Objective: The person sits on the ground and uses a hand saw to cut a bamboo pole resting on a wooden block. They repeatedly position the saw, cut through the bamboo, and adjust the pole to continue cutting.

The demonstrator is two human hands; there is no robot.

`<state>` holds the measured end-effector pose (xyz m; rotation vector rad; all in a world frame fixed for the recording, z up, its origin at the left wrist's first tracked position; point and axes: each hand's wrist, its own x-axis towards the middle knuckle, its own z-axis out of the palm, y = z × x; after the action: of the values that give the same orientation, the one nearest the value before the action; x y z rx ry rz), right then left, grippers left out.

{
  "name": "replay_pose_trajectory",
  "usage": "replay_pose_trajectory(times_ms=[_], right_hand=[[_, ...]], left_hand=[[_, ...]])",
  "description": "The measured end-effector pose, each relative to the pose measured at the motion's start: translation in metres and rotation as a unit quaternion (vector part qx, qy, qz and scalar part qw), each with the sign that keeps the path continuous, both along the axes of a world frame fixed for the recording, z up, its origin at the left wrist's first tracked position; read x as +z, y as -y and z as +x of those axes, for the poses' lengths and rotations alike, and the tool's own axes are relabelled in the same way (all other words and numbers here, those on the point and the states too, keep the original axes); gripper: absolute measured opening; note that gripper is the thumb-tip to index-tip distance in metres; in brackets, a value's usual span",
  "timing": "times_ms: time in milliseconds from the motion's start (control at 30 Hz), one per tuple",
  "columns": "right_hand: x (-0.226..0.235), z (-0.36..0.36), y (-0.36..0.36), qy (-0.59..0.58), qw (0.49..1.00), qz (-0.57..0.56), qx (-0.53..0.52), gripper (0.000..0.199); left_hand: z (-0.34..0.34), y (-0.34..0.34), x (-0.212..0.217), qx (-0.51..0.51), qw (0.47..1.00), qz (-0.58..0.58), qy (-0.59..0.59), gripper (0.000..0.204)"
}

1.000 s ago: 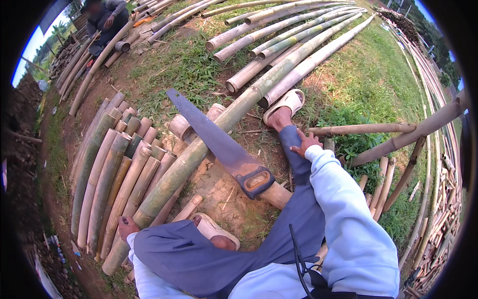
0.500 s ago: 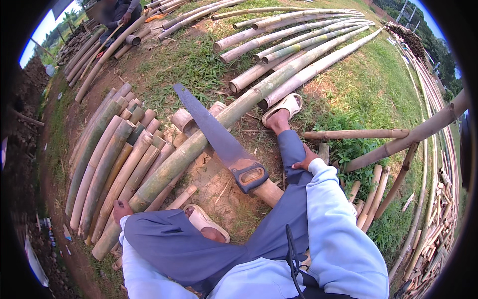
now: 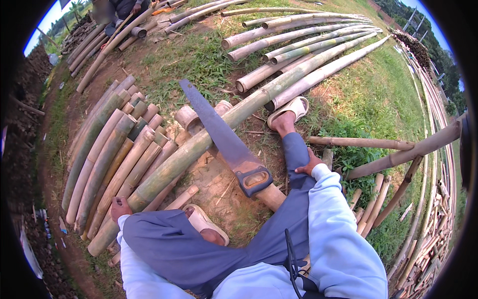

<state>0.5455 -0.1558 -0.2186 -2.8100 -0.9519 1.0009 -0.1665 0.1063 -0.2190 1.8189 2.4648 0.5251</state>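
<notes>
A long greenish bamboo pole [image 3: 169,167] runs slantwise before me, from beside my left knee toward the far right. Across it lies a hand saw [image 3: 219,127], its dark-framed wooden handle toward me and its blade pointing away. Neither hand touches the saw. My left hand [image 3: 120,208] is closed beside my left knee, right against the near part of the pole; whatever its fingers hold, if anything, is hidden. On my right lower leg rests my right hand [image 3: 309,163], fingers apart and nothing in it. A short thick bamboo piece [image 3: 271,196] sits under the saw handle.
Cut bamboo lengths [image 3: 107,149] are stacked at the left. Long bamboo poles [image 3: 298,37] lie on the grass ahead. A bamboo rail [image 3: 433,149] with props stands at my right, near piled bamboo pieces [image 3: 433,236]. Another person [image 3: 127,7] sits at the far left.
The view has shifted slightly, so the far things sit a little farther right and lower. The saw, the pole and both hands stay in place.
</notes>
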Motion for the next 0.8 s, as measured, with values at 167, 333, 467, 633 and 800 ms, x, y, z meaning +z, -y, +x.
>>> replay_pose_trajectory(times_ms=[167, 333, 467, 633, 800], right_hand=[[0.008, -0.02, -0.016, 0.106, 0.988, -0.095, 0.055, 0.121], [0.076, -0.032, -0.025, 0.103, 0.965, -0.039, 0.238, 0.067], [0.184, -0.072, -0.044, 0.136, 0.887, 0.351, 0.266, 0.021], [0.344, -0.15, -0.043, 0.28, 0.524, 0.767, 0.241, 0.023], [0.427, -0.198, -0.01, 0.349, 0.136, 0.91, 0.179, 0.044]], left_hand=[[-0.008, -0.003, -0.004, 0.009, 1.0, -0.013, 0.023, 0.031], [-0.002, -0.008, -0.012, -0.002, 1.0, -0.013, 0.025, 0.029], [-0.008, -0.012, -0.017, -0.021, 0.999, -0.015, 0.024, 0.029], [-0.029, 0.003, -0.015, 0.006, 0.999, -0.016, 0.035, 0.027], [0.009, -0.007, -0.001, -0.007, 0.999, -0.02, 0.037, 0.025]])
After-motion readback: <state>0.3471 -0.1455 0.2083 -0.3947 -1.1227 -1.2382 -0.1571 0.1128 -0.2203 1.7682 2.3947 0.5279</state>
